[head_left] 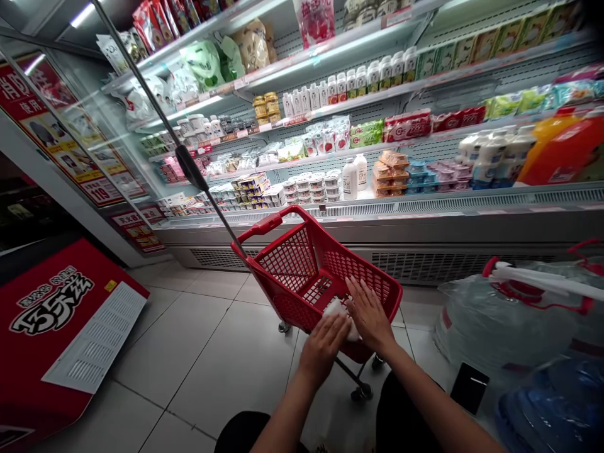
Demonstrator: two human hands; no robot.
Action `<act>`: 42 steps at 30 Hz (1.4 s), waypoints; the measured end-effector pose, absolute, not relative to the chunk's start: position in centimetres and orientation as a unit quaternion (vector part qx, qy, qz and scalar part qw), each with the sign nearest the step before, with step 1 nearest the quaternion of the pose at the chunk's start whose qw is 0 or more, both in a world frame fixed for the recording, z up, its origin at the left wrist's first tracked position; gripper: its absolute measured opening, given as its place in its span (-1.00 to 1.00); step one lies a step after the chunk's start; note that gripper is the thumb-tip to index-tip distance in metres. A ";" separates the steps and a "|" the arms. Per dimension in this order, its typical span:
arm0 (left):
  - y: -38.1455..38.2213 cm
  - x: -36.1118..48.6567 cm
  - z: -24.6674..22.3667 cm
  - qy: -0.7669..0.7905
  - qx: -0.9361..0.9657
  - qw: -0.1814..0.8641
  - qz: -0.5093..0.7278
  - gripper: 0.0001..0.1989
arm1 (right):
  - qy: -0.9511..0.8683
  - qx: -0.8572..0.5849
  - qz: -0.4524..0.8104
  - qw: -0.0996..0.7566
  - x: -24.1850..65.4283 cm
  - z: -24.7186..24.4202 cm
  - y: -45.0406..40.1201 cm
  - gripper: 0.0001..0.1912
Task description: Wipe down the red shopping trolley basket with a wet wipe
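Note:
A small red shopping cart stands on the tiled floor, with a thin metal pole rising from its handle side. A crumpled white cloth or tissue lies between my hands over the cart's near end. My left hand has its fingers bent together over the white wad, pressing on it. Beside it, my right hand is stretched flat with its fingers extended, its inner edge close to the wad. The cart's basket holds nothing that I can make out apart from its slatted base.
Behind the cart runs a refrigerated shelf with bottles, cups and packs. A red chest stands at the left. Large clear water jugs, a blue jug and a black phone-like object are at the right.

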State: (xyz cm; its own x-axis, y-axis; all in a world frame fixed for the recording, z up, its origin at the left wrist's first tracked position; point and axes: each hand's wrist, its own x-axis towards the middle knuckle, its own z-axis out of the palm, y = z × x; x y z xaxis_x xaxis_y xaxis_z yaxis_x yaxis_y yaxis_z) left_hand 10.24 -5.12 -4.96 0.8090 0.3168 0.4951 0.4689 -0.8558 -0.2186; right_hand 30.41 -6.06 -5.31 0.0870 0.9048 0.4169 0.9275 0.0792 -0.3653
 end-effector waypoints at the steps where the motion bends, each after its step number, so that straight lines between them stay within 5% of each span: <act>1: -3.9 9.1 -4.4 -0.227 -0.932 0.168 -0.227 -0.40 | -0.678 -0.678 -0.017 0.283 30.7 -5.2 -6.2 -0.33; 10: -0.3 6.2 -3.6 -0.380 -0.855 0.188 -0.297 -0.33 | -0.697 -0.666 0.016 0.265 30.7 -4.4 -5.7 -0.30; 17: -3.0 6.9 -4.5 -0.235 -0.930 0.175 -0.223 -0.38 | -0.684 -0.676 0.095 0.258 31.3 -4.7 -6.3 -0.26; 24: 3.8 -1.3 1.2 -0.348 -0.879 0.226 -0.236 -0.36 | -0.672 -0.683 0.102 0.267 32.5 -4.5 -6.5 -0.23; 32: 0.3 3.6 -2.0 -0.292 -0.903 0.223 -0.223 -0.37 | -0.668 -0.673 0.142 0.283 30.3 -4.2 -6.5 -0.28; 42: 8.4 -7.3 6.3 -0.392 -0.881 0.184 -0.192 -0.37 | -0.631 -0.689 0.202 0.294 31.7 -3.1 -7.2 -0.25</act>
State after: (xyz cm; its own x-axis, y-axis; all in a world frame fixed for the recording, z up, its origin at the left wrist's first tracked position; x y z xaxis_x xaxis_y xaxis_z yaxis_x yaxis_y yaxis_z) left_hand -7.35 8.42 6.33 0.6185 0.6204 0.4822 0.7614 -0.6249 -0.1726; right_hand 31.74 -7.19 -3.07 0.1231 0.9880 0.0929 0.7504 -0.0314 -0.6603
